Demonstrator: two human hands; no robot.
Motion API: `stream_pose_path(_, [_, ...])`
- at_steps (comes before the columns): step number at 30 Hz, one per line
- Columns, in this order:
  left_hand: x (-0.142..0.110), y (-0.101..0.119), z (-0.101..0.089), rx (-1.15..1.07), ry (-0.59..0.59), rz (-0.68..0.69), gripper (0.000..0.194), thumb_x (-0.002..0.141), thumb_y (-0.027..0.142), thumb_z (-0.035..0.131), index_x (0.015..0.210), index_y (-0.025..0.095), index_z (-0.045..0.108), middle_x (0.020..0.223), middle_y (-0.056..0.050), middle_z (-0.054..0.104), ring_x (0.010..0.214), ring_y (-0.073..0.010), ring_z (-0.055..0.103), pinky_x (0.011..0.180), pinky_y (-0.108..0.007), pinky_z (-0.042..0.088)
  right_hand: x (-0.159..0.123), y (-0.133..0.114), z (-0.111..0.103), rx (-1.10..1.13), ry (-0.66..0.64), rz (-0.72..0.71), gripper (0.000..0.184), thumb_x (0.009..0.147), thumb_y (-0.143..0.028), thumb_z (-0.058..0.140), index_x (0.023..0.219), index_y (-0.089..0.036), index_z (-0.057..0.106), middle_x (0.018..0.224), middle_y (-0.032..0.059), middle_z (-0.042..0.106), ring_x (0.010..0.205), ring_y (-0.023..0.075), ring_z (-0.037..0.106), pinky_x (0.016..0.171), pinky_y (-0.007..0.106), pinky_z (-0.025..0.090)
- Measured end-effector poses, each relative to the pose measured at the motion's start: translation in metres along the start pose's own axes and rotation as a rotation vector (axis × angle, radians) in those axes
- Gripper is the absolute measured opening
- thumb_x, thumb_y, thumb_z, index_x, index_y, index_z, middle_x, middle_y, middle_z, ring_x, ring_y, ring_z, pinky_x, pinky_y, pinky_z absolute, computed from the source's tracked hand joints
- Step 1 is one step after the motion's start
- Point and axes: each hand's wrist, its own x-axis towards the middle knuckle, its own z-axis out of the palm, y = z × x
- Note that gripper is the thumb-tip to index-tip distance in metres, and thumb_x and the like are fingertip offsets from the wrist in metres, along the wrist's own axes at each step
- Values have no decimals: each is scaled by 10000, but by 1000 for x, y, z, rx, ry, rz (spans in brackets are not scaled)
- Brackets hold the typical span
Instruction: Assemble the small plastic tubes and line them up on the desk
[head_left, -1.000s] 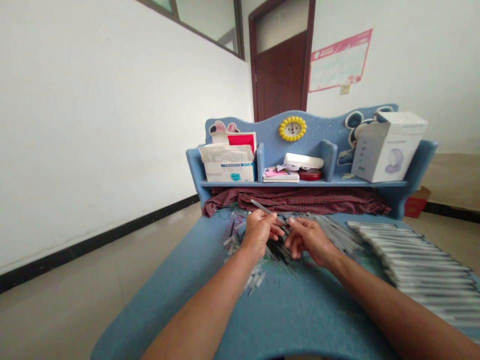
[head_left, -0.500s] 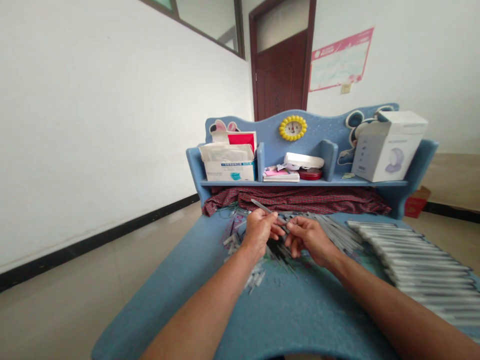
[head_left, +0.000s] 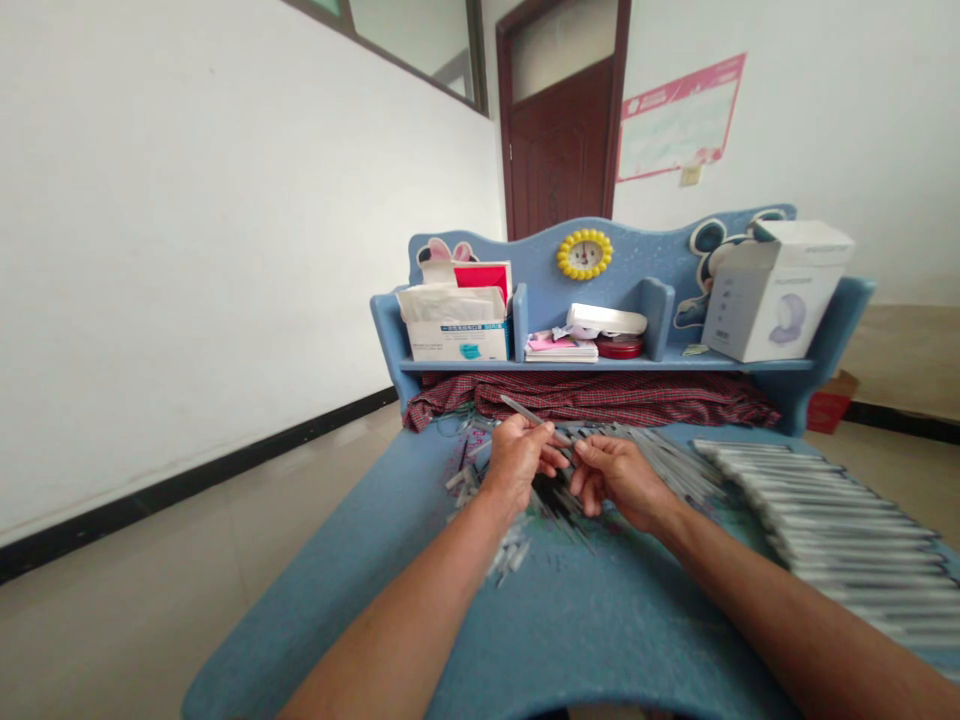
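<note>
Between finger and thumb my left hand (head_left: 520,462) grips a slim translucent pen barrel (head_left: 521,408), which slants up to the left past the knuckles. My right hand (head_left: 611,475) is closed in a pinch at the barrel's lower right end, its fingertips close to those of the left. Whether a refill or another small part sits in that pinch is hidden. Under both hands lie dark thin refills (head_left: 555,497). Short clear caps (head_left: 512,553) are heaped left of them, and more pen barrels (head_left: 679,463) spread out behind my right hand.
Stacked pens (head_left: 855,540) lie in rows on the right of the blue desk (head_left: 337,590). A checked cloth (head_left: 600,398) runs along the back beneath a shelf holding a mask box (head_left: 457,335), a red round tin (head_left: 620,346) and a white carton (head_left: 776,295).
Almost nothing differs. Both hands keep the same hold on the pen barrel, and the whole view has shifted very slightly.
</note>
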Motion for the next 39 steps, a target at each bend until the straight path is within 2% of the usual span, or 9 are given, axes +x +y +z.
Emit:
stream_pose_path(6, [0, 1, -3, -34, -76, 20, 142, 719, 238, 588, 787, 137, 515, 702, -53, 670, 411, -98, 570, 343, -168, 373, 0, -3, -2, 85, -78, 70, 301, 814, -459, 505, 745, -167, 486, 530, 32, 650, 310, 123, 521, 317, 209, 373])
stream_pose_path(11, [2, -2, -6, -76, -152, 28, 185, 709, 266, 605, 812, 143, 513, 743, -59, 676, 437, -100, 583, 359, -169, 384, 0, -5, -4, 102, -96, 74, 311, 825, -466, 479, 745, -165, 488, 532, 38, 654, 313, 128, 526, 312, 203, 352])
stream_pose_path(20, [2, -4, -5, -86, -140, 35, 214, 696, 276, 622, 820, 147, 506, 724, -41, 665, 437, -96, 579, 366, -168, 380, 0, -4, -4, 10, -5, 9, 333, 755, -481, 583, 728, -170, 469, 543, 13, 649, 310, 104, 521, 316, 183, 337])
stream_pose_path(31, [3, -1, -7, -184, -256, 36, 239, 697, 277, 637, 831, 163, 476, 677, -15, 648, 448, -96, 585, 389, -163, 380, -2, -10, -5, 98, -73, 31, 327, 779, -486, 537, 709, -169, 500, 515, 23, 644, 304, 119, 511, 325, 206, 336])
stream_pose_path(39, [4, 1, -8, -228, -273, 13, 256, 668, 216, 659, 842, 161, 479, 670, -12, 645, 459, -103, 592, 391, -160, 395, -2, -11, -6, 116, -56, 50, 321, 803, -472, 499, 680, -175, 501, 485, 19, 637, 283, 125, 491, 304, 213, 326])
